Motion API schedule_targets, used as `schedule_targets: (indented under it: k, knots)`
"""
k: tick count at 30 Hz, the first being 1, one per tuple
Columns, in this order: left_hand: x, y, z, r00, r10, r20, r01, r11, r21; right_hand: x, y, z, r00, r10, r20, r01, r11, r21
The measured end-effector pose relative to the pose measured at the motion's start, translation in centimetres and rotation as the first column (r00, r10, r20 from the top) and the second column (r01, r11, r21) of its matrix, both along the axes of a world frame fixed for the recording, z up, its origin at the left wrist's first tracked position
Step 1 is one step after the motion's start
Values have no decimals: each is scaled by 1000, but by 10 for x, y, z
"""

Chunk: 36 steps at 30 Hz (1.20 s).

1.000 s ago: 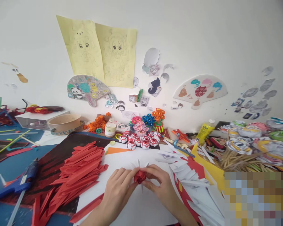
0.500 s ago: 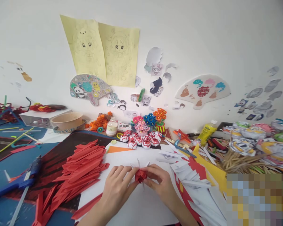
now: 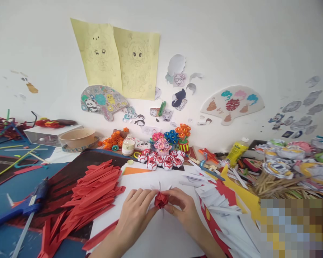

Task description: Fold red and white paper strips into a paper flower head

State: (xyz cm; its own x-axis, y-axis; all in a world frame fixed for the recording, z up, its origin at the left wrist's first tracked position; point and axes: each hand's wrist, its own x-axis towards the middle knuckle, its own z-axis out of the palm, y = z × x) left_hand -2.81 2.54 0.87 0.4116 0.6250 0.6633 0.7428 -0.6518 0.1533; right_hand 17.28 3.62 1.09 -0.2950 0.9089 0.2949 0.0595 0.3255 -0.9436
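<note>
Between my two hands is a red folded-paper flower (image 3: pixel 161 200), with thin white paper strips sticking out around it. My left hand (image 3: pixel 138 208) pinches its left side between thumb and fingers. On the opposite side, my right hand (image 3: pixel 181 206) grips it with thumb and fingertips. Both hands are above a white paper sheet (image 3: pixel 161 238). To the left lies a heap of folded red paper strips (image 3: pixel 94 193). Folded white paper strips (image 3: pixel 218 200) are spread to the right. Finished red-and-white paper flowers (image 3: pixel 161 159) sit in a cluster beyond my hands.
A blue glue gun (image 3: pixel 33 204) lies at the left on the blue table (image 3: pixel 0 236). Along the wall stand a beige bowl (image 3: pixel 78 138), a glue jar (image 3: pixel 128 145), a yellow bottle (image 3: pixel 237 151) and small potted flowers (image 3: pixel 183 138). Larger paper flowers (image 3: pixel 278 168) with straw-like stems fill the right.
Both hands keep hold of the red paper flower in nearly the same place. The whole view has shifted very slightly; nothing was let go or picked up.
</note>
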Motion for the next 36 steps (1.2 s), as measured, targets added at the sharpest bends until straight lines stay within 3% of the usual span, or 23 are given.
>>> schedule_targets:
  k: [10,17,23,27,36]
  knots:
    - [0,0,0,999,-38,-3,37,999,-21,-1,-1,2,1000,-5,30,5,1000,-3]
    - [-4,5,1,999,-42,26,45,990,-137,5,1,2,989,16,148,-11,999,-36]
    - [-4,5,2,997,-78,-14,76,988,-138,5,2,-3,973,16,232,-14,1000,-9]
    - [-4,4,4,997,-71,-32,65,986,-156,4,2,-1,970,49,239,-54,998,14]
    - [-2,1,-3,999,-33,-38,28,992,-119,7,4,-3,974,14,228,-16,1000,9]
